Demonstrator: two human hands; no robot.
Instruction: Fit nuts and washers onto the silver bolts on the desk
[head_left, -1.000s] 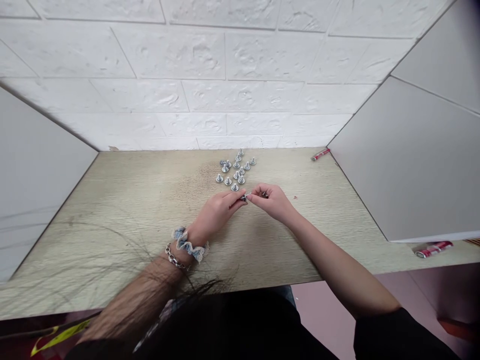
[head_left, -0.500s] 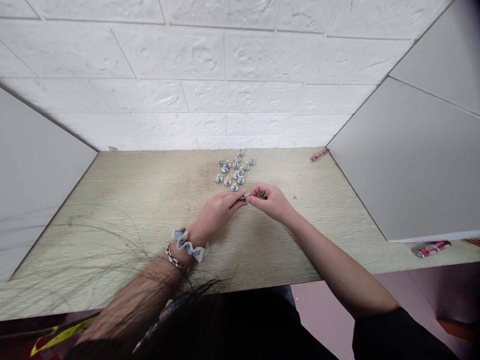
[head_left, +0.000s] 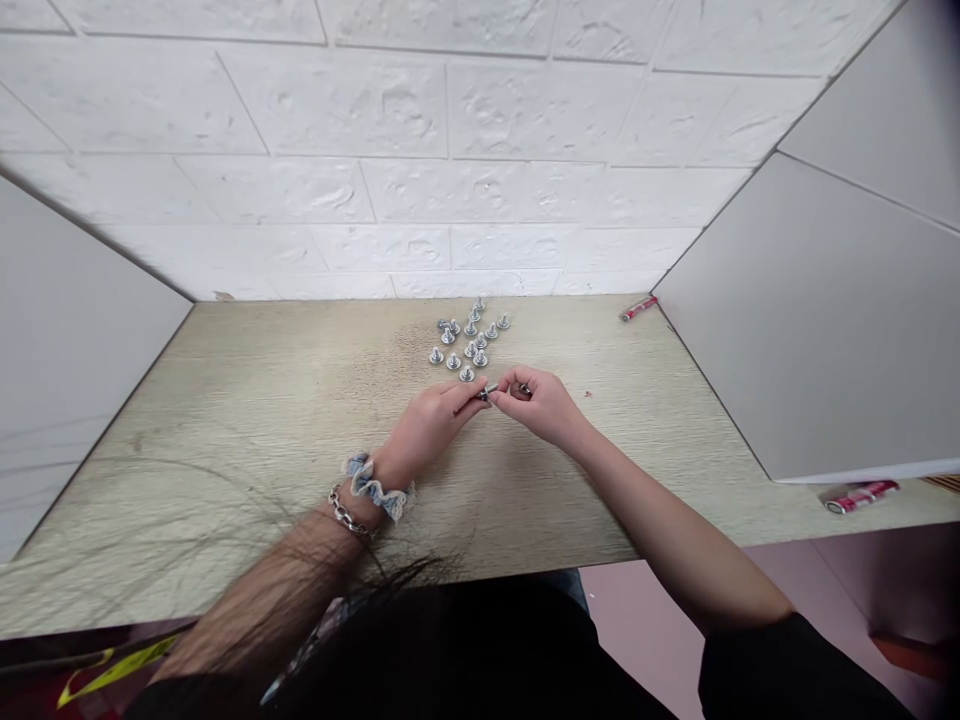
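Note:
My left hand [head_left: 431, 425] pinches a small metal bolt [head_left: 486, 392] between thumb and fingertips, its shaft pointing right. My right hand [head_left: 544, 405] meets it from the right, thumb and forefinger closed at the bolt's shaft. Another small metal piece [head_left: 526, 390] shows inside the curled fingers of my right hand; what it is I cannot make out fully. Just beyond my hands, several silver bolts with washers [head_left: 471, 350] stand on the wooden tabletop [head_left: 262, 400], most with their shafts up. The closest one [head_left: 466, 374] is near my left fingertips.
A white brick-patterned wall [head_left: 405, 190] rises behind the tabletop. Grey panels stand at the left [head_left: 67, 350] and right [head_left: 817, 330]. One red cylinder [head_left: 638, 308] lies at the back right corner, another [head_left: 861, 497] near the right front edge. Loose hairs cross the lower left view.
The view has shifted very slightly. My hands remain together at the bolt, and a bit more of its shaft shows between my fingertips.

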